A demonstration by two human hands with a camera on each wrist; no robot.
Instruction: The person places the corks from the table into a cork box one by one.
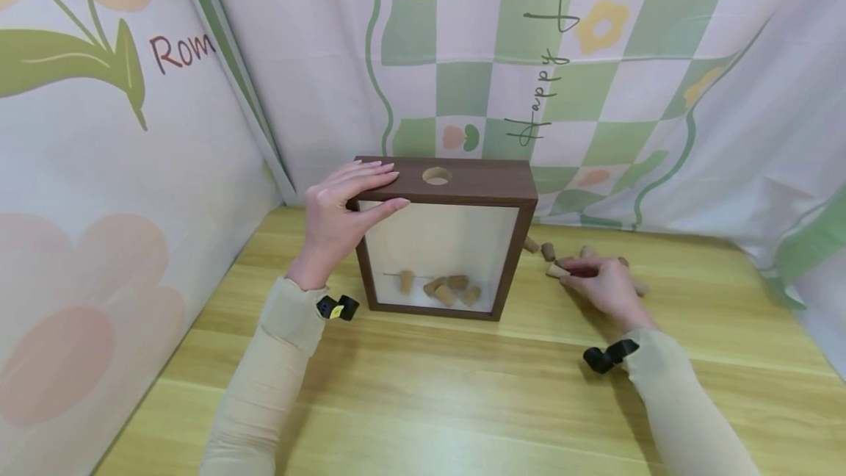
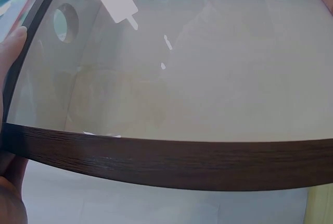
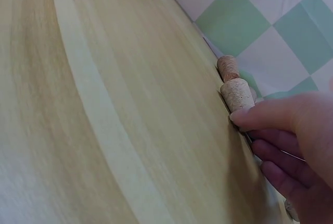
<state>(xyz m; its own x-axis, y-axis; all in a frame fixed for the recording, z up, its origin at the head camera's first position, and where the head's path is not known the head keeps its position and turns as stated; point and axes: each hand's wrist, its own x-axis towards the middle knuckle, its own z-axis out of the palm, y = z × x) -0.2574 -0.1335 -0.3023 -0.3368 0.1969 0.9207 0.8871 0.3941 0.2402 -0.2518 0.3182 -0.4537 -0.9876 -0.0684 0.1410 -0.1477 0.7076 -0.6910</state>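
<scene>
At three o'clock from your wooden box (image 1: 441, 244): one cork (image 1: 557, 270), end pinched by your right hand (image 1: 606, 289), long axis toward ten o'clock; your left hand (image 1: 340, 208), fingers straight, rests atop the box.

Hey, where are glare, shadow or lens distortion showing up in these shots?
Head view: a soft bright sheen on the near tabletop; left wrist view: hard white glare patches on the clear panel, and the dark frame looks bowed; right wrist view: a shadow beside the right hand, with the tabletop's grain lines curving.
</scene>
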